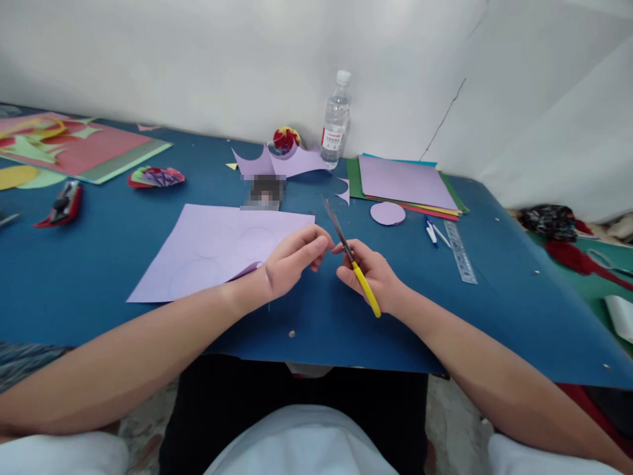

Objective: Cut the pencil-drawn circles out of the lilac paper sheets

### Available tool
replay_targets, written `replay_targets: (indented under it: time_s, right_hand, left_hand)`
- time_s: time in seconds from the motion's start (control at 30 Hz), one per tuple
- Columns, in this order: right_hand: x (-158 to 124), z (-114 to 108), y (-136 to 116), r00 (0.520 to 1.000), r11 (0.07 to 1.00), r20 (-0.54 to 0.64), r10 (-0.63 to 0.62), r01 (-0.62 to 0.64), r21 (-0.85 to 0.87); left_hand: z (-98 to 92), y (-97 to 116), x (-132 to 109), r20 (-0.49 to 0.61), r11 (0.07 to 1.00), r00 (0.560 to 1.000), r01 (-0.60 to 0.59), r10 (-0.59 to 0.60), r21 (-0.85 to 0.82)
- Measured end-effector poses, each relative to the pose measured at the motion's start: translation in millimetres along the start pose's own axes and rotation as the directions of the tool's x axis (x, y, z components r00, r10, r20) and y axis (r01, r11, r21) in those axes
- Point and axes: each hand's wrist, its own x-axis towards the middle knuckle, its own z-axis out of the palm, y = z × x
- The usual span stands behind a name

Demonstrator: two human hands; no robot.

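Observation:
A pair of scissors (357,270) with yellow handles rests in my right hand (370,272), its fingers curled round it and its blades pointing up and away. Beside it, my left hand (299,257) has loosely bent fingers, and nothing shows in them; its fingertips come close to my right index finger. Under and left of my left wrist lies a purple paper sheet (217,244) with faint circles drawn on it. One edge of that sheet curls up at the wrist. A cut purple paper circle (388,213) lies beyond my right hand.
Purple paper offcuts (301,160) and a water bottle (336,122) stand by the wall. Coloured paper sheets (408,181) are stacked back right, near pens (432,232) and a clear ruler (459,251). Left are a red stapler (64,203), a folded paper piece (157,176) and more paper (113,153).

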Motion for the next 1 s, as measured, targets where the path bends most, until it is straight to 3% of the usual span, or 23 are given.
replay_targets:
  time_s: [0.13,0.23,0.3,0.4,0.5,0.6,0.7,0.8,0.9,1.0]
  right_hand:
    - [0,1,-1,1.000,1.000,0.006,-0.010,0.010,0.004]
    - [0,2,-2,1.000,1.000,-0.001,-0.009,0.009,0.006]
    - [0,2,-2,1.000,1.000,-0.011,-0.006,0.006,0.008]
    - [0,0,-2,1.000,1.000,-0.023,-0.002,0.002,0.015]
    - [0,-1,-1,1.000,1.000,-0.026,0.009,-0.008,0.019]
    - [0,-1,-1,1.000,1.000,-0.020,0.002,-0.001,0.022]
    - [0,-1,-1,1.000,1.000,-0.015,-0.002,0.002,0.020]
    - [-1,-1,-1,1.000,1.000,-0.013,0.006,-0.005,0.027]
    - [-1,-1,-1,1.000,0.999,-0.020,0.011,-0.010,0.039]
    - [0,-1,-1,1.000,0.999,-0.022,0.015,-0.014,0.042]
  left_hand:
    - [3.6,-1,2,-0.052,0.966,0.981,0.176,-0.188,-0.188]
    - [6.3,-1,6,-0.061,0.902,0.925,0.347,-0.374,-0.257]
    - [7.0,-4,9,-0.077,0.883,0.900,0.401,-0.430,-0.243]
    - [6.1,-8,12,-0.106,0.917,0.911,0.390,-0.398,-0.086]
    - [3.0,-8,11,-0.101,0.939,0.967,0.251,-0.233,0.236]
    - [-0.3,-3,7,-0.010,0.869,0.996,0.083,-0.089,0.488]
    - [-2.3,2,3,0.058,0.796,0.995,0.032,-0.085,0.604]
    - [-3.0,1,0,0.041,0.778,0.988,0.090,-0.147,0.622]
    - [-2.3,0,-2,-0.040,0.770,0.958,0.253,-0.284,0.585]
    - [-0.3,7,-5,-0.111,0.649,0.913,0.360,-0.392,0.670]
